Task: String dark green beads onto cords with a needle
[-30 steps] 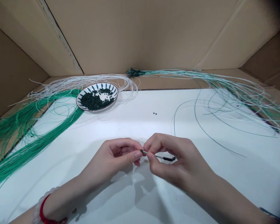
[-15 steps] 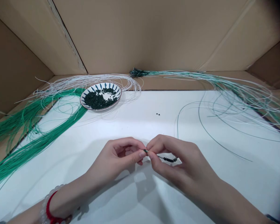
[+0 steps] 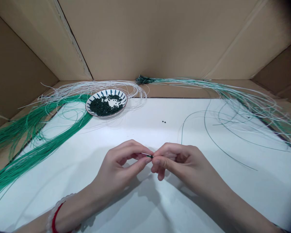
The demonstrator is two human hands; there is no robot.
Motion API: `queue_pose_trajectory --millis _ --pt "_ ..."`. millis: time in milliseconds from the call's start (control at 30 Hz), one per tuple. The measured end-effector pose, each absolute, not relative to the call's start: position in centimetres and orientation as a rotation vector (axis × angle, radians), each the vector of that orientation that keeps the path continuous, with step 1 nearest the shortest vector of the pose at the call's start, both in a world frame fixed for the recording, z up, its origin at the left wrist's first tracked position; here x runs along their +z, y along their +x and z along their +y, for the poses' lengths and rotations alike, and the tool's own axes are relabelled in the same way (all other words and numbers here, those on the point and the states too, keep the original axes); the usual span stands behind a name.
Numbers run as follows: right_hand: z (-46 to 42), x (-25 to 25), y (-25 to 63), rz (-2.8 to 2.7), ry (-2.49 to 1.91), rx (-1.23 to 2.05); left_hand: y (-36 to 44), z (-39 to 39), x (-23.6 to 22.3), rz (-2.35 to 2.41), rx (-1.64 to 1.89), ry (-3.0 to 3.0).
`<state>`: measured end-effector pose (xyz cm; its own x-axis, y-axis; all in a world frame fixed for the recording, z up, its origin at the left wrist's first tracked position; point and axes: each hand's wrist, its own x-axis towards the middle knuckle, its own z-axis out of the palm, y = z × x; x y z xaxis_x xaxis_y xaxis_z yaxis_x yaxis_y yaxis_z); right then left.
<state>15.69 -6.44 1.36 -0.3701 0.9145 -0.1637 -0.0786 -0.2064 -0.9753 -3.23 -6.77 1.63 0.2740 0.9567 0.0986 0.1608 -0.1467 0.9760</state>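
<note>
Between the fingertips of both hands, above the white board [image 3: 145, 132], is a short dark green beaded piece [image 3: 150, 156] on a thin cord. My left hand [image 3: 118, 161] pinches its left part with thumb and forefinger. From the other side, my right hand [image 3: 186, 161] closes thumb and forefinger on its right end. The rest of the strand is hidden by the right-hand fingers. A thin green cord [image 3: 182, 132] runs up from behind my right hand and curves over the board. Two tiny dark beads [image 3: 164, 122] lie beyond the hands.
A patterned plate [image 3: 113, 103] of dark green beads stands at the back left. Green cords [image 3: 46, 142] and white cords [image 3: 70, 87] spread around it. Along the back right lies a bundle of beaded cords [image 3: 184, 81]. Cardboard walls [image 3: 147, 38] enclose the board.
The beaded section that showed under my right hand is now out of sight. My right-hand fingers have curled and shifted along the piece; the left forefinger has straightened. The view has tilted slightly.
</note>
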Motion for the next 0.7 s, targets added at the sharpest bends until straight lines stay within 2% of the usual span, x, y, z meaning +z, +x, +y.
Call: queue_pose_trajectory --millis 233,700 --pt "-6.6 2.4 15.6 -1.278 -1.184 1.563 -3.1 -6.4 2.0 1.130 0.893 1.193" --pt "-6.9 3.1 15.6 -1.428 -1.273 1.473 -3.3 -6.3 1.9 1.120 0.836 1.195"
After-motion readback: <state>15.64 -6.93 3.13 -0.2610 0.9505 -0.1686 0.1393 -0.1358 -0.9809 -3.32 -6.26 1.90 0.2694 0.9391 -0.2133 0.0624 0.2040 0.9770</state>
